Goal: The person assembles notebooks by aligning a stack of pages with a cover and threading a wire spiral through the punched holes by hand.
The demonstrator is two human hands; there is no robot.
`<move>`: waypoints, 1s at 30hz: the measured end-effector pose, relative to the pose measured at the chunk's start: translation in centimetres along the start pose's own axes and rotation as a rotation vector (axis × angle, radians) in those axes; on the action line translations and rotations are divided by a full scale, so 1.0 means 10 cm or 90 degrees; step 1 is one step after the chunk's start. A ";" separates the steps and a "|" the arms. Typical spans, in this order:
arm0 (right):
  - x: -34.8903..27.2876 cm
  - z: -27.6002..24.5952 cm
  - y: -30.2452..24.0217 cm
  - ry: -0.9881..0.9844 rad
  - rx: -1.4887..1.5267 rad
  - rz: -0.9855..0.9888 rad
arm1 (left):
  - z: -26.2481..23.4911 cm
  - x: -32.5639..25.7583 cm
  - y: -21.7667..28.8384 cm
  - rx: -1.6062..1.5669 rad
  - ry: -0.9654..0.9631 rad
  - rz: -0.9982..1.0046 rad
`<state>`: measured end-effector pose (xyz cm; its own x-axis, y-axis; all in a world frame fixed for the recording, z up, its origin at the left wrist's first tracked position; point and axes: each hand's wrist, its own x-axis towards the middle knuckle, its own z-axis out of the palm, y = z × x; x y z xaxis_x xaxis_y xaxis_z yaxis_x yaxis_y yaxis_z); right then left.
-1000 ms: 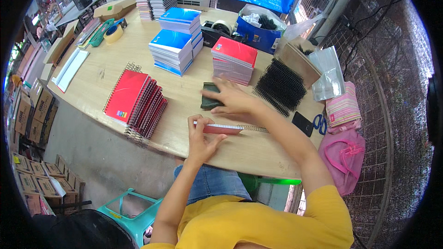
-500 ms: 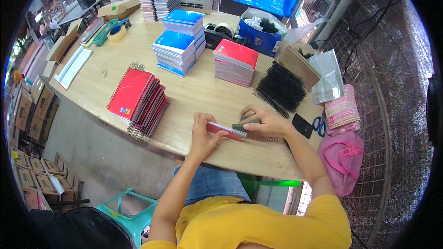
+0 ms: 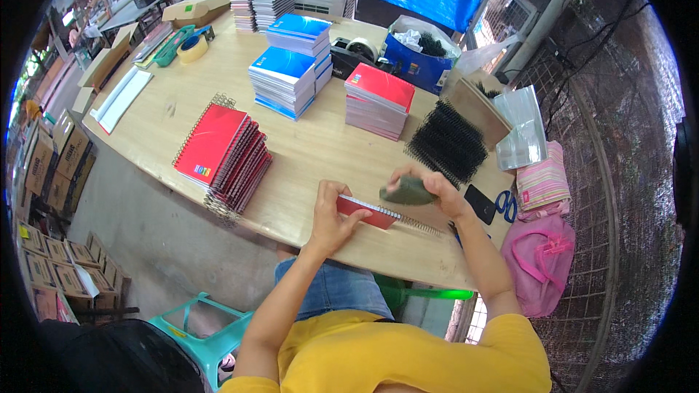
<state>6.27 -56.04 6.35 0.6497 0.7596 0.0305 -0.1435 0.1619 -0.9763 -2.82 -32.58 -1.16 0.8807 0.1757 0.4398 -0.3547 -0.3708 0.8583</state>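
Note:
My left hand (image 3: 332, 220) grips a small red notebook (image 3: 378, 216) near the front edge of the table, thumb on the cover. White page edges run along its top side, threaded with a wire coil (image 3: 421, 226) that sticks out loose past the right end. Just above that end, my right hand (image 3: 445, 191) is closed around a dark green pad (image 3: 409, 191), apart from the notebook; its exact kind is unclear. To the left stands a pile of red spiral notebooks (image 3: 211, 144) with coils along their edges.
Farther back are red unbound pads (image 3: 377, 105) and blue pads (image 3: 284, 76) in stacks. Black coils (image 3: 445, 142) lie right of them, near a dark phone (image 3: 479, 204), blue scissors (image 3: 505, 206) and a pink bag (image 3: 539, 262). A teal stool (image 3: 204, 331) stands on the floor.
My right hand has lifted the green pad up and to the right, away from the notebook's coiled edge. My left hand still holds the notebook, now shown slightly farther right.

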 end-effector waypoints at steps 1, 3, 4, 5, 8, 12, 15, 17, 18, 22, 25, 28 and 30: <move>-0.02 -0.01 0.05 -0.021 -0.119 0.110 | 0.00 0.00 0.00 -0.003 -0.004 0.000; -0.05 -0.06 0.08 0.032 -0.476 0.054 | 0.00 0.00 0.01 0.007 -0.004 0.010; -0.04 -0.05 0.05 0.058 -0.657 0.022 | 0.00 0.02 0.02 0.011 -0.003 0.017; -0.03 -0.12 0.11 0.081 -0.330 0.038 | 0.00 0.02 0.01 0.004 -0.005 0.016; -0.07 0.01 0.10 0.022 -0.425 0.008 | -0.01 -0.01 0.01 -0.002 -0.005 0.012; -0.04 0.11 -0.02 0.021 0.013 0.044 | 0.00 0.00 -0.02 -0.008 -0.001 0.018; -0.05 0.01 0.14 0.057 -0.488 0.072 | 0.04 0.00 0.02 -0.009 -0.006 0.041; -0.04 0.05 0.13 0.104 -0.467 0.038 | 0.02 0.01 0.01 -0.002 -0.001 0.054; -0.04 0.08 0.10 0.063 -0.367 0.053 | 0.03 0.00 -0.01 0.000 -0.001 0.051; -0.05 0.11 0.13 0.022 -0.391 0.067 | 0.03 0.02 0.02 -0.015 -0.012 0.042; -0.02 0.14 0.08 0.019 -0.011 0.047 | 0.02 -0.03 0.00 -0.015 -0.024 0.013; 0.06 0.27 0.03 0.056 -0.734 0.031 | 0.02 0.01 0.04 -0.028 -0.028 0.008; 0.08 0.08 0.16 0.059 -0.488 0.048 | 0.03 0.00 0.02 -0.025 -0.041 0.008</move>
<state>5.93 -54.66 4.95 0.7232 0.6901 -0.0274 0.3444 -0.3947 -0.8518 -2.79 -32.95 -1.08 0.8939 0.1115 0.4343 -0.3773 -0.3362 0.8629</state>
